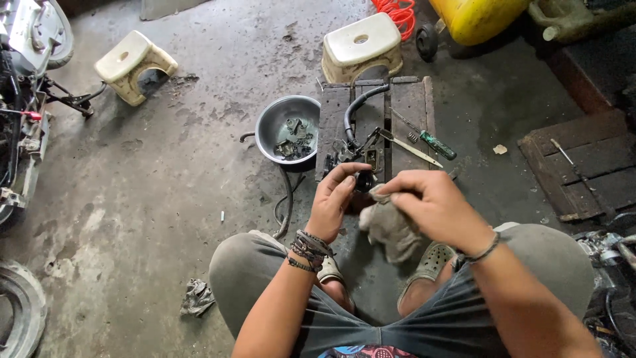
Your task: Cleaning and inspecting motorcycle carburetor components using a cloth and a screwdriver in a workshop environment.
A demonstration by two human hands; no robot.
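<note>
On the concrete floor (165, 172), wooden board (371, 109) carries a black hose (361, 106) and green-handled screwdriver (434, 142); metal bowl (265, 129) beside it holds removed bits. Left hand (334, 199) pinches small dark part (363, 180) above the board's near edge. Right hand (434, 205) presses grey rag (391, 229) onto it. Judging: teardown mostly done, wiping underway, reassembly left.

we're looking down in soft, even daylight, brightest on the pale concrete floor (165, 132) at upper left and dimmer toward the right edge, shadows faint and short, no harsh glare, focus fairly sharp throughout, with wide-angle bending at the frame's corners.
</note>
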